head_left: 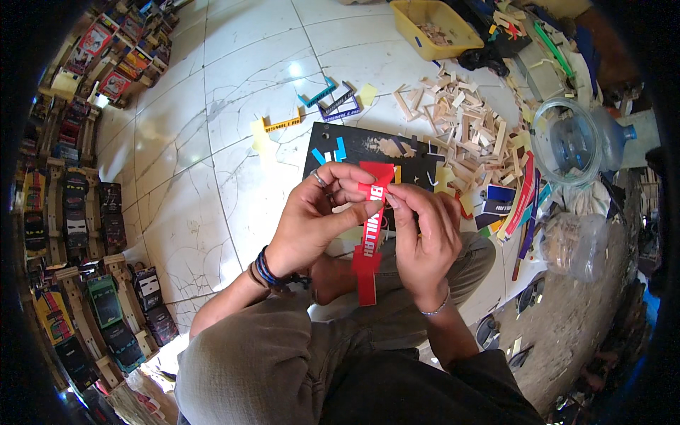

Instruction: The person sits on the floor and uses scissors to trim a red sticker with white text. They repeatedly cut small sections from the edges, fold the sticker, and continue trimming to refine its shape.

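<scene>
Between my hands, above my crossed legs, is a long red card strip [366, 273] with white lettering along its middle and wider red flaps. My left hand [308, 223] pinches its upper part between thumb and fingers. My right hand [428, 237] grips the same part from the other side with thumb and forefinger, close to my left fingertips. Whether anything lies under the card there is hidden by the fingers. Just beyond my hands a black board [411, 145] lies on the floor, with blue scraps [341, 148] and other small offcuts on it.
Bent lettered pieces, one teal [319, 93], one purple [341, 115] and one yellow [285, 124], rest on the tiles. Right of the board are heaped wooden blocks [464, 127], coloured strips [520, 202] and a clear water jug [575, 134]. A yellow tub [432, 48] stands behind; wooden racks [69, 273] line the left.
</scene>
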### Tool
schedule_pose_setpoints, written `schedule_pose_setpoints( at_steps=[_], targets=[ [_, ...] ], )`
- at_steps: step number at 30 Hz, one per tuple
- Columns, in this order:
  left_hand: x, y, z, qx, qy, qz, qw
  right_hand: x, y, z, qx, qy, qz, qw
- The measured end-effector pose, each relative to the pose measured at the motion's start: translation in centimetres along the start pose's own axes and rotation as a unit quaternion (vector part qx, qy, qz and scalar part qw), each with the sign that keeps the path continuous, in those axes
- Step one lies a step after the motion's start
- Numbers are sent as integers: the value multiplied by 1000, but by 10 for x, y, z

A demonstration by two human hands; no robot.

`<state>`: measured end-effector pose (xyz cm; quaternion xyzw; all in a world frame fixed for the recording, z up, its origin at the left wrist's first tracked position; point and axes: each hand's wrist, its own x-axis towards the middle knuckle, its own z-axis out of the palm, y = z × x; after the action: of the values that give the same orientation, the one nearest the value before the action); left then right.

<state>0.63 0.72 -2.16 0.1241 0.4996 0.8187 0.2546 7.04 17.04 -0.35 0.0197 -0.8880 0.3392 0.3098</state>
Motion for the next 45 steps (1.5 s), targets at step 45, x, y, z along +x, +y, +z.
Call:
schedule_pose_setpoints(
  at_steps=[45],
  targets=[
    [-1,-9,15,34,77,155,984,-8,-12,23,225,83,182,953]
  ],
)
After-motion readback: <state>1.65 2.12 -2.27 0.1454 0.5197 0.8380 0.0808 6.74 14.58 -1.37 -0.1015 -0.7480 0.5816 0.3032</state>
